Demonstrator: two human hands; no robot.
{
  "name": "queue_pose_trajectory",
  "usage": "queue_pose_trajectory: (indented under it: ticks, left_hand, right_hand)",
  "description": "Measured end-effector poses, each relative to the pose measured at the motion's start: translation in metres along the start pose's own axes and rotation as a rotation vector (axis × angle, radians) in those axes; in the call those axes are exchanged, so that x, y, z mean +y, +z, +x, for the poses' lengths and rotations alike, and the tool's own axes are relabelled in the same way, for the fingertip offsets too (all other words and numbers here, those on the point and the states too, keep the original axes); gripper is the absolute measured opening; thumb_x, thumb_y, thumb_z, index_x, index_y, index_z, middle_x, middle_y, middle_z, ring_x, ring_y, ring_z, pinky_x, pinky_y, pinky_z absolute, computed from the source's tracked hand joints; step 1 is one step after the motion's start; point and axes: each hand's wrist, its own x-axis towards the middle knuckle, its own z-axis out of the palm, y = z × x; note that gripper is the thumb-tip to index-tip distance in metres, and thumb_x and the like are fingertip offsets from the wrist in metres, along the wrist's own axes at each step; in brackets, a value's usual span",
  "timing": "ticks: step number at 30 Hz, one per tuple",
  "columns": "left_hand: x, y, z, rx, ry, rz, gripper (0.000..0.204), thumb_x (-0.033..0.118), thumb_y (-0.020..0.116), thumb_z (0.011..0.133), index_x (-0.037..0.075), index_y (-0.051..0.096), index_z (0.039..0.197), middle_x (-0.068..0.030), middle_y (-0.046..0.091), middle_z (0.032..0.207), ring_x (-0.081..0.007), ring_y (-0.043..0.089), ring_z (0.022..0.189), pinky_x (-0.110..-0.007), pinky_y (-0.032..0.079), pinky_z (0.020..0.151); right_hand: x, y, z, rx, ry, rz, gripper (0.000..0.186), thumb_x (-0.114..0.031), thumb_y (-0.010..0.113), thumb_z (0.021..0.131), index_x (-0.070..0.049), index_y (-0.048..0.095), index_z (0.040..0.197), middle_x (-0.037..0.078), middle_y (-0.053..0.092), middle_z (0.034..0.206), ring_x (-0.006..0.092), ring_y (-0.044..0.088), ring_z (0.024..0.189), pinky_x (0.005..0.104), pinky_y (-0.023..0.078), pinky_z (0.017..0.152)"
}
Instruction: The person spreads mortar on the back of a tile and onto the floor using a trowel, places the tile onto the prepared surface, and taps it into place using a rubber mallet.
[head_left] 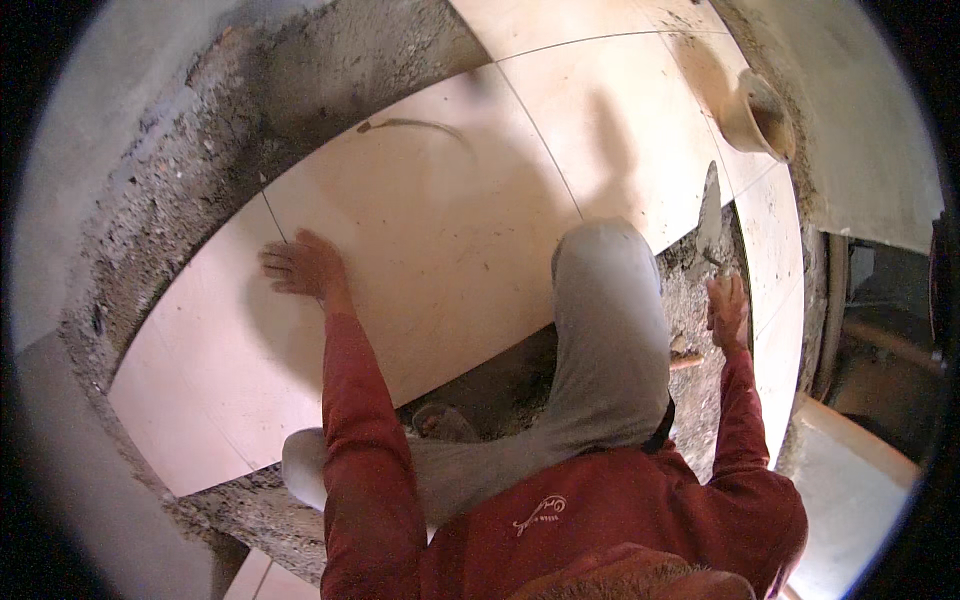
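A person's left hand (305,268) is spread palm down, grasping nothing, at the joint between 2 pale floor tiles (420,270). The right hand (728,310) grips a trowel (710,215), blade pointing forward, at a strip of rough ground (685,305). A pale bucket (742,118) sits beyond the right hand; a reddish fragment (687,361) lies left of its wrist.

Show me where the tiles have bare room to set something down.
The middle of the big tile, between left hand and knee, holds only specks. The next tile, toward the bucket, looks free too. Crowded: the dirt gap right of the knee, where the right hand grips a trowel.
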Motion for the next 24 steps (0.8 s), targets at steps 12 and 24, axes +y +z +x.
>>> queue_pose_trajectory:
  ticks: [12,24]
  left_hand:
    - [0.001,-0.020,0.013,-0.027,0.054,0.210,0.067,0.047,0.035,0.102,0.002,0.028,0.150,-0.0252,0.027,0.155,-0.0447,0.032,0.139,-0.061,0.030,0.107]
    - [0.018,-0.043,0.025,-0.241,-0.006,0.093,0.056,0.041,0.029,0.104,0.019,0.021,0.155,-0.0272,0.021,0.156,-0.0478,0.024,0.142,-0.062,0.023,0.111]
  right_hand:
    - [-0.122,0.158,0.068,-0.349,-0.048,-0.021,0.031,-0.028,0.063,0.097,-0.004,0.054,0.114,0.007,0.066,0.097,0.0144,0.062,0.079,0.0288,0.051,0.070]
    - [-0.161,0.153,0.135,-0.037,0.141,-0.071,0.055,-0.040,0.059,0.096,0.001,0.048,0.131,0.029,0.056,0.120,0.0419,0.057,0.110,0.0489,0.045,0.091]
